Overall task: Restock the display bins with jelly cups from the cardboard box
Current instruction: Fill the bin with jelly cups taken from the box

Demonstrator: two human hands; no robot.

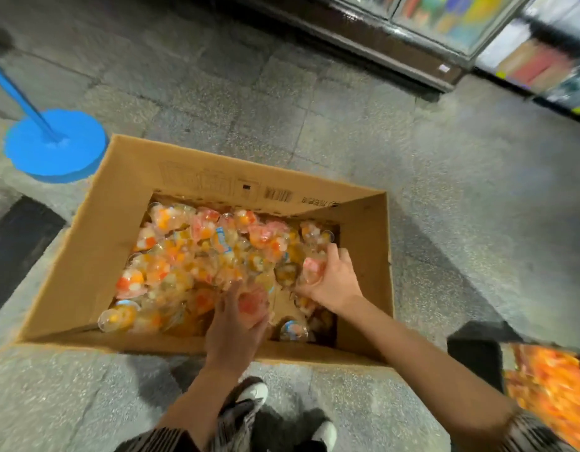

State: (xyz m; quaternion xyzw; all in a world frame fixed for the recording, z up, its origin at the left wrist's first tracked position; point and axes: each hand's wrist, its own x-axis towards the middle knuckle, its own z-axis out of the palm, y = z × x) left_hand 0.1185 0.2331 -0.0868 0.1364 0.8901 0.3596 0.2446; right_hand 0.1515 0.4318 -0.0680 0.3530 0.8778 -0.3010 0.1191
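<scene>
Head view looks straight down into the cardboard box (96, 243) on the speckled floor, both arms reaching in from the near side. Left hand (236, 324) curls around a pinkish jelly cup (252, 305) at the near middle of the box; right hand (334, 278) grips a red-and-clear cup (313, 270) toward the right wall. Loose jelly cups (190, 256) are heaped mainly across the left and far parts of the box, with bare cardboard showing between the two hands. A display bin (552, 393), already holding orange cups, sits at the near right, outside the box and beside the right forearm, so the right hand is the nearer one for carrying cups across. The box's right wall stands between hands and bin and would likely need clearing. A blue stand base (55, 145) sits far left; shelving (526, 57) runs along the far right.
</scene>
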